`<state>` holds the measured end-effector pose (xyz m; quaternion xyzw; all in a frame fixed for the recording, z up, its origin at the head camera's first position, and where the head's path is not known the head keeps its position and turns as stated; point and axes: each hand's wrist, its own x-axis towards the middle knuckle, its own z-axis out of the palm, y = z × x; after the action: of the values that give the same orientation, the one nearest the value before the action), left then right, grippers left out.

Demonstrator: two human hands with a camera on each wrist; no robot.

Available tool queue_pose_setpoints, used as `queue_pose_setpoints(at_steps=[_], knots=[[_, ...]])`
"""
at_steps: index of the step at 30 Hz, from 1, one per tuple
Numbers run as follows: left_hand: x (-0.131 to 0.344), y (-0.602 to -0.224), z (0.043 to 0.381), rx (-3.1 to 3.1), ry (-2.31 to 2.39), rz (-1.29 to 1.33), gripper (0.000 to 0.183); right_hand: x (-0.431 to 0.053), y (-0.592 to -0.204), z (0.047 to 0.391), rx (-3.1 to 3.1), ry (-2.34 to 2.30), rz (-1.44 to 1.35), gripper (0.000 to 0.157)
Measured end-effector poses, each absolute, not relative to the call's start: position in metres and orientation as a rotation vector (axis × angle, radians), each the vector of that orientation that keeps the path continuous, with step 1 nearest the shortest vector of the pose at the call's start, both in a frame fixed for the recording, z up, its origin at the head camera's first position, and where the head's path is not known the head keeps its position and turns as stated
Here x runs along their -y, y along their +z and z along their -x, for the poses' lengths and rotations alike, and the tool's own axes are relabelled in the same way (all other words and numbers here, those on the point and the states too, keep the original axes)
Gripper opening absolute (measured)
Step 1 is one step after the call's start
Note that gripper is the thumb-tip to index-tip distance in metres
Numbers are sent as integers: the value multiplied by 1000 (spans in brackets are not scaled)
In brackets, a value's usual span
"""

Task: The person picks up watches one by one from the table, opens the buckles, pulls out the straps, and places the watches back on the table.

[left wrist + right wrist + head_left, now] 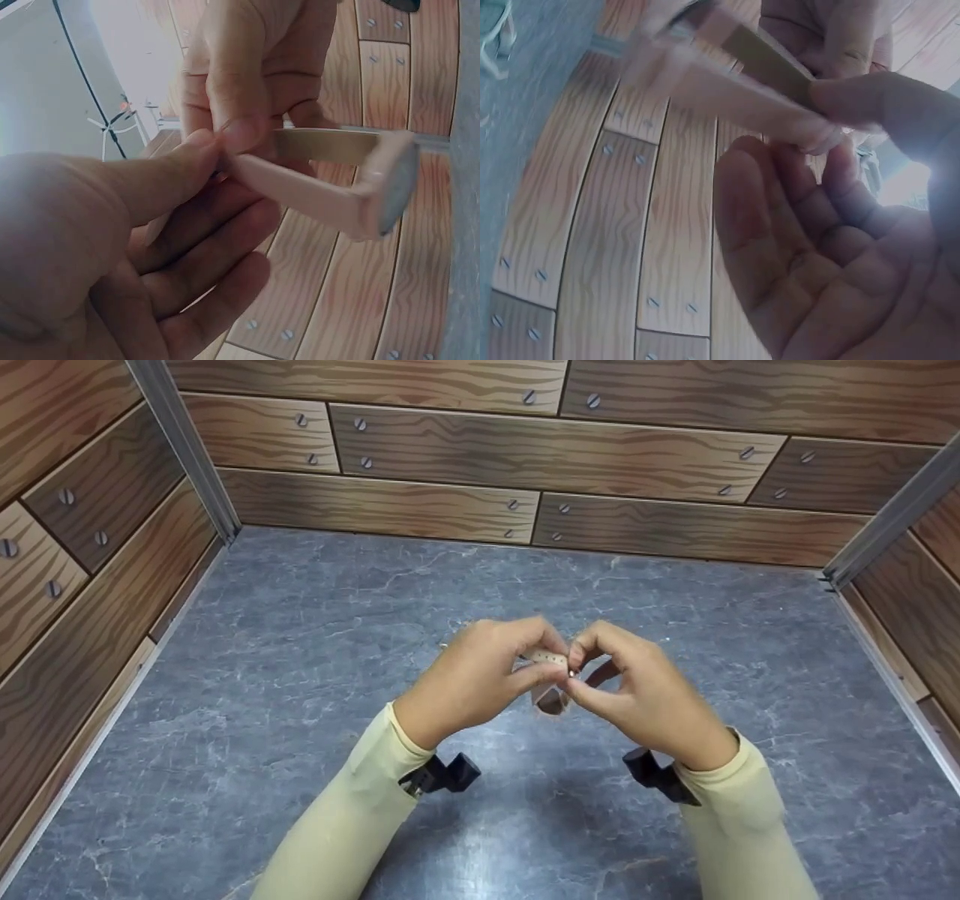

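Note:
A wristwatch with a pale pink strap [307,196] is held up between both hands, above the table. Its round watch face [401,187] hangs at the lower end of the looped strap, as the head view also shows. My left hand [480,671] pinches the holed strap between thumb and fingers. Close against it, my right hand [637,682] pinches the strap's end, where a small shiny bit shows. The fingertips of both hands meet there and hide most of the join. In the right wrist view the strap [727,101] is blurred.
A grey marbled tabletop [360,585] lies below the hands. Wood-patterned walls [450,442] with metal corner posts [191,450] enclose it at the back and sides. Each wrist carries a black camera [461,772]. A small pale object [495,37] lies on the table.

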<state>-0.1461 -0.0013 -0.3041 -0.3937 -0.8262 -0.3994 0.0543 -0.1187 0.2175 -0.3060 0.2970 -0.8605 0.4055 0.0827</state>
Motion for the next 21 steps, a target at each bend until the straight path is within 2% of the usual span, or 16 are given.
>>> queue_pose_setpoints(at_steps=[19,21], knots=[[4,-304,146,2484,-1123,1294,17,-219,-306,120,2631,1291,-877,13],[4,-304,146,2481,-1143,1296,16,-219,-305,120,2602,1367,-894,16]])
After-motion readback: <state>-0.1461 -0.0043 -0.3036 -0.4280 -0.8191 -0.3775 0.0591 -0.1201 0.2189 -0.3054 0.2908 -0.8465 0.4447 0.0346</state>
